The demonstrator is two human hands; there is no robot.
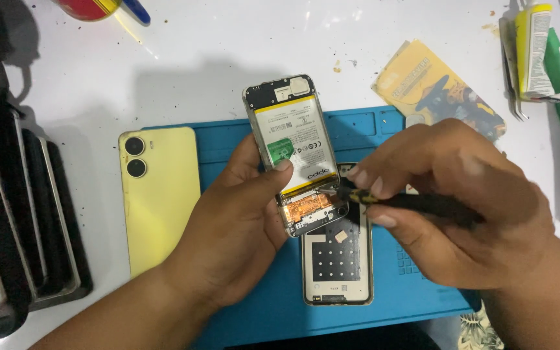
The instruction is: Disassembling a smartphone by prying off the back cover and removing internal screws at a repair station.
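- White tabletop [228, 45] carries a blue work mat [416, 285], which gives the opened parts a soft bed.
- Left hand [241, 227] curls its fingers around the opened phone [296, 155], tilting it up off the mat so its lower board faces the tool.
- Right hand [461, 207] pinches a dark screwdriver [409, 202], its tip at the phone's lower edge.
- Yellow back cover [160, 194] lies aside to the left; a second frame [337, 266] rests flat beneath the hands.
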